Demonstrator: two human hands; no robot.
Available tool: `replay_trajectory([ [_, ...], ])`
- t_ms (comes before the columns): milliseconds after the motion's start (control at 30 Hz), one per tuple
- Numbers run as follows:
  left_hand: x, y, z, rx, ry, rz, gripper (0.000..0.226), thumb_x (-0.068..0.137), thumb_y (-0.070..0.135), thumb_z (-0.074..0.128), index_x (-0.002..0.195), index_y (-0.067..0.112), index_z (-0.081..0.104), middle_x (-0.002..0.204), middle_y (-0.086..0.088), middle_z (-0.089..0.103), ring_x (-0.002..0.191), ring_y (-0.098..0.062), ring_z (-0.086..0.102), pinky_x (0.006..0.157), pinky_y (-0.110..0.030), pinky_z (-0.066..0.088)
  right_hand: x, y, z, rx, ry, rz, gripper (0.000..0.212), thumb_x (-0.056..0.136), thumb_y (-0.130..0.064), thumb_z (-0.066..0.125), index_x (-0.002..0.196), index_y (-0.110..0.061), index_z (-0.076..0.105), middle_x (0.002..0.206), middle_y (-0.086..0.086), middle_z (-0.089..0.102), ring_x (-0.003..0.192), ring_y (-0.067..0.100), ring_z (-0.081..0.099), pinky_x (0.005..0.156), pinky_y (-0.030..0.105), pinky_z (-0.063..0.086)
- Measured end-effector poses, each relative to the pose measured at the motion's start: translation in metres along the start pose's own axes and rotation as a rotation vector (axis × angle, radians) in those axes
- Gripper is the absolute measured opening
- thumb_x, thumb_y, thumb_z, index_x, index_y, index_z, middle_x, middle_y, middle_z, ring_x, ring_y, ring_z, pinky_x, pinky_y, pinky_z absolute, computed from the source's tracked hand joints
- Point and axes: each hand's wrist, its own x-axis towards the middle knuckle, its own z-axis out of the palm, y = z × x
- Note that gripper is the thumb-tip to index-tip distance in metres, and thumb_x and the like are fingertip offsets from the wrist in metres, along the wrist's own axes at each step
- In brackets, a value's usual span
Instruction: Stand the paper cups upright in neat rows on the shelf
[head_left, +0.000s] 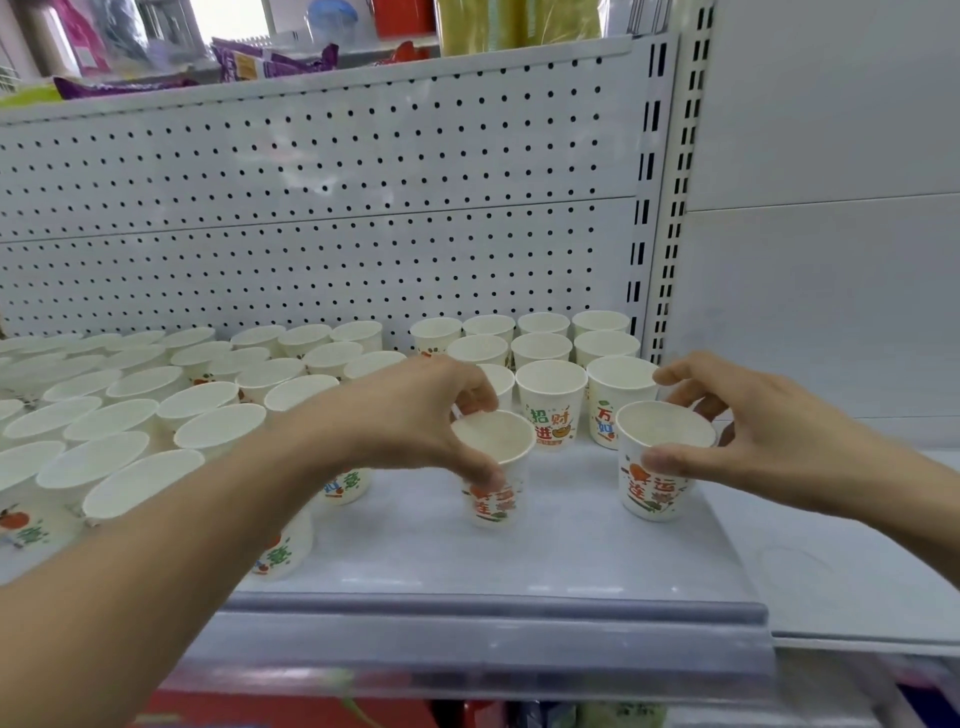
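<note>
On the white shelf (519, 566), backed by a perforated pegboard panel (311, 208), the paper cups are stood mouths up; the left stretch is filled by a crowded mass of cups (130, 415), packed rim to rim in lines that run somewhat askew; at the right end a tidier block of cups (550, 384) is set in straight rows against the panel, with bare shelf in front of it, presumably reserved for the next row; over that bare strip the two hands are held well apart, each clamped on one cup; the left hand (415, 415) is arched from above, its thumb and fingertips pinched across the rim of the left cup (496, 499), a hold that is judged to allow upright lowering without crushing the wall; the right hand (753, 431) is wrapped from the side, thumb on the printed front and fingers behind the rim of the right cup (654, 493), just in front of the block's end column; both cups are upright, though whether their bases rest on the shelf cannot be told.
</note>
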Motion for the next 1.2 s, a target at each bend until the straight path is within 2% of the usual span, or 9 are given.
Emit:
replay_trajectory([
  [100,0.013,0.023,0.013,-0.016,0.036,0.079,0.062,0.065,0.053,0.082,0.117,0.031,0.057,0.115,0.015,0.061,0.092,-0.003,0.055,0.072,-0.019,0.042,0.003,-0.001,0.003,-0.009,0.013,0.017,0.071,0.066,-0.059,0.073,0.125,-0.036,0.043,0.105,-0.019,0.055,0.09,-0.004,0.053,0.073,0.019,0.043],
  [200,0.023,0.038,0.018,-0.019,0.062,0.11,0.062,0.066,0.053,0.081,0.119,0.031,0.055,0.118,0.014,0.06,0.096,-0.005,0.055,0.072,-0.02,0.043,0.004,-0.001,0.004,-0.02,0.02,0.018,0.072,0.066,-0.059,0.073,0.126,-0.035,0.041,0.108,-0.016,0.056,0.091,-0.003,0.053,0.076,0.022,0.044],
  [367,0.025,0.037,0.017,-0.078,0.062,0.11,0.063,0.064,0.052,0.083,0.117,0.033,0.056,0.119,0.015,0.058,0.097,-0.004,0.057,0.084,-0.029,0.051,0.002,0.002,0.006,-0.026,0.033,0.01,0.067,0.069,-0.055,0.074,0.125,-0.035,0.044,0.114,-0.017,0.053,0.086,-0.006,0.051,0.076,0.02,0.042],
  [433,0.025,0.034,0.015,-0.122,0.056,0.098,0.06,0.063,0.052,0.083,0.114,0.032,0.058,0.115,0.015,0.06,0.094,-0.003,0.06,0.085,-0.032,0.053,0.002,0.003,0.006,-0.012,0.034,0.005,0.06,0.07,-0.051,0.075,0.121,-0.034,0.048,0.113,-0.018,0.054,0.087,-0.004,0.054,0.077,0.022,0.046],
  [533,0.026,0.03,0.016,-0.153,0.05,0.085,0.055,0.065,0.051,0.083,0.111,0.031,0.061,0.112,0.013,0.063,0.09,-0.002,0.062,0.082,-0.029,0.054,0.001,0.005,0.005,0.044,0.034,-0.011,0.052,0.07,-0.046,0.077,0.115,-0.035,0.053,0.11,-0.02,0.058,0.095,0.002,0.058,0.083,0.028,0.052],
  [700,0.028,0.029,0.018,-0.154,0.059,0.064,0.057,0.063,0.059,0.08,0.11,0.034,0.06,0.113,0.018,0.06,0.09,0.001,0.059,0.076,-0.023,0.05,0.004,0.007,0.002,0.079,0.017,-0.03,0.052,0.07,-0.037,0.081,0.114,-0.033,0.054,0.11,-0.023,0.057,0.098,-0.005,0.056,0.085,0.022,0.05],
  [933,0.028,0.031,0.02,-0.078,0.084,0.063,0.059,0.067,0.065,0.074,0.114,0.033,0.057,0.113,0.019,0.058,0.092,0.0,0.055,0.066,-0.014,0.039,0.004,0.006,0.004,0.063,0.038,-0.059,0.052,0.07,-0.036,0.081,0.114,-0.032,0.054,0.109,-0.023,0.057,0.099,-0.006,0.055,0.084,0.017,0.046],
  [1200,0.026,0.034,0.02,-0.03,0.093,0.028,0.063,0.066,0.07,0.071,0.114,0.034,0.054,0.113,0.018,0.058,0.09,-0.001,0.056,0.068,-0.021,0.044,0.001,0.005,0.004,0.024,0.033,-0.074,0.054,0.069,-0.039,0.08,0.115,-0.034,0.051,0.111,-0.022,0.055,0.098,-0.006,0.054,0.083,0.017,0.044],
])
